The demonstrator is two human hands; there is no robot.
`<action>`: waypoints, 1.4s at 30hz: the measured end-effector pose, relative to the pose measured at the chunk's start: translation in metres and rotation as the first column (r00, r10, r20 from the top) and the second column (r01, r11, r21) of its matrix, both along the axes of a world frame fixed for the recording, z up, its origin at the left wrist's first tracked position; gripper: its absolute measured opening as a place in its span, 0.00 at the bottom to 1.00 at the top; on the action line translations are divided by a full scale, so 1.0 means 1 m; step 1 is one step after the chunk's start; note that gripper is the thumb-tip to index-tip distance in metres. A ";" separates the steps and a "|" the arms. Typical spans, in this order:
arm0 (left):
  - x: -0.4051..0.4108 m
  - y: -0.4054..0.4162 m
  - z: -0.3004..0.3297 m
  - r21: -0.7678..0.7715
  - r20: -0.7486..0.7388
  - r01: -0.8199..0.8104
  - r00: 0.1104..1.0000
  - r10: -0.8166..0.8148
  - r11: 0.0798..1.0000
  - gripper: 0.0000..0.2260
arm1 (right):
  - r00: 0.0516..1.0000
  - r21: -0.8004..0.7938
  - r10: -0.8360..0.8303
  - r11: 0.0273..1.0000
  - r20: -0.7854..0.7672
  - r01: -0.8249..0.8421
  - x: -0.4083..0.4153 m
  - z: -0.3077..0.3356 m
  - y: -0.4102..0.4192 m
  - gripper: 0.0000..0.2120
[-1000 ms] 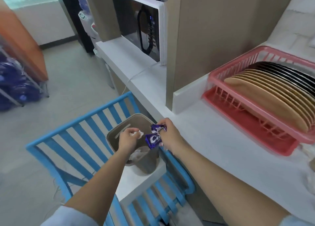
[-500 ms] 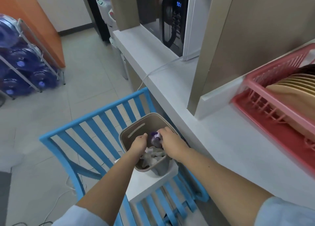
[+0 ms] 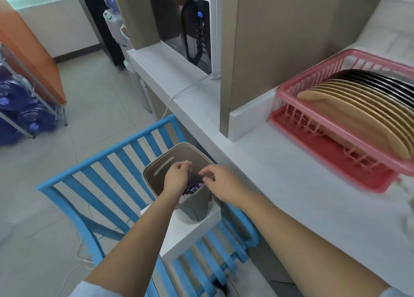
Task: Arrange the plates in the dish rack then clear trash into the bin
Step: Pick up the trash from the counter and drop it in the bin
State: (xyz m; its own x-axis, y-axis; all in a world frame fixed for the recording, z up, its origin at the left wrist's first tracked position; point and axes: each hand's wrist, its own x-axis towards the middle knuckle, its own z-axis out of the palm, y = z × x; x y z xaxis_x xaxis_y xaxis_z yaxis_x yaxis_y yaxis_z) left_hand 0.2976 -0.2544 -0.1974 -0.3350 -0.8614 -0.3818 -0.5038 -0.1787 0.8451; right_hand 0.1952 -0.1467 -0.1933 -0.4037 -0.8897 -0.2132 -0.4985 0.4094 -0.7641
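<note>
Head view: purple wrapper (image 3: 192,188) inside bin (image 3: 156,178).

Bin (image 3: 156,171) sits on a stool (image 3: 190,229) left of the surface (image 3: 302,196); plates (image 3: 358,108) stand in the rack (image 3: 313,117) on it, microwave (image 3: 190,28) behind.

Below my left hand (image 3: 177,177) and right hand (image 3: 220,183), most of what lies in the bin (image 3: 195,205) is hidden by my wrists; only a scrap of purple wrapper (image 3: 190,188) shows between them (its print too blurred to read). My left fingertips curl out of sight. Far right of my fingers, the dish rack (image 3: 336,126) and its plates (image 3: 363,117) run off the edge, smeared by motion. Both my sleeves are cut off at the bottom edge.
</note>
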 end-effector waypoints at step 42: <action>-0.083 0.401 0.026 -0.624 0.438 0.762 0.160 -0.884 -0.172 0.12 | 0.471 -0.054 -0.721 0.572 -0.509 0.818 0.049 0.029 0.460 0.15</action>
State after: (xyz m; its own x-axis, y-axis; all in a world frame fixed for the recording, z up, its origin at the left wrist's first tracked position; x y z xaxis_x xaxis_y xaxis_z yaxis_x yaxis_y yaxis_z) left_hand 0.2144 0.1462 -0.1716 -0.9496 0.2784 0.1439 0.3134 0.8430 0.4372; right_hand 0.2438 0.3135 -0.1644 -0.9884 -0.1346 0.0703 -0.1518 0.8922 -0.4253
